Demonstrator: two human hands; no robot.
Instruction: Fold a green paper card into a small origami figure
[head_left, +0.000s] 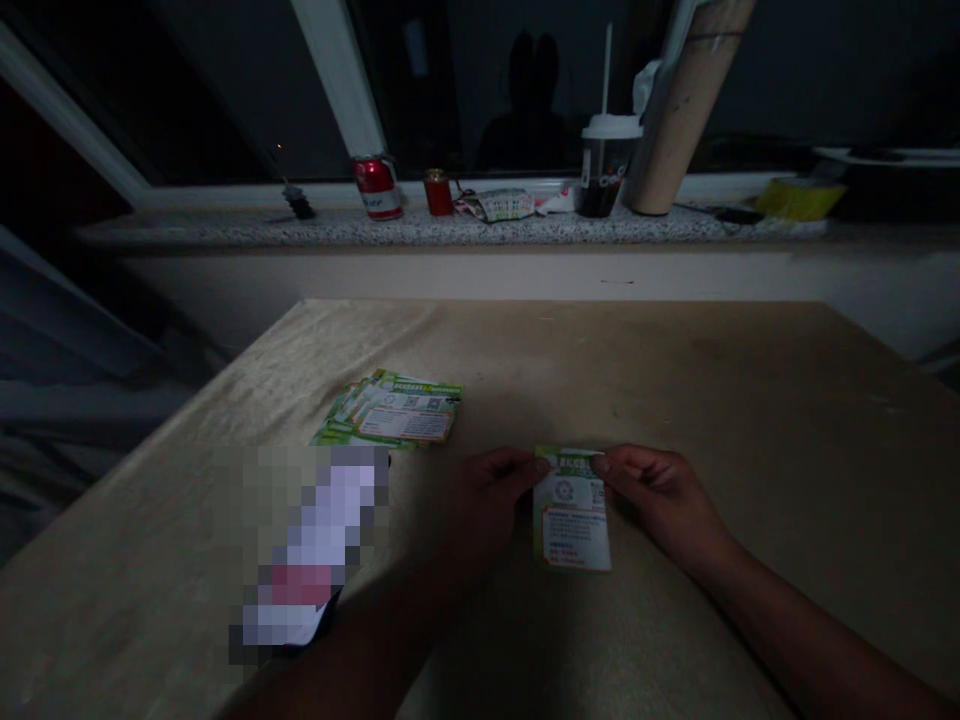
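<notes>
A green and white printed card with a round mark and lines of text is held upright-facing over the table. My left hand pinches its upper left corner between thumb and fingers. At the upper right corner, my right hand grips it the same way, its thumb partly covering the print. To the left lies a fanned pile of similar green and white cards. Nearer me, left of my left forearm, is a long phone-like object, its surface blurred out by pixelation.
The beige table ends at a wall below a speckled stone windowsill. On the sill stand a red can, a small red canister, a crumpled wrapper, a lidded cup with straw and a tall tube.
</notes>
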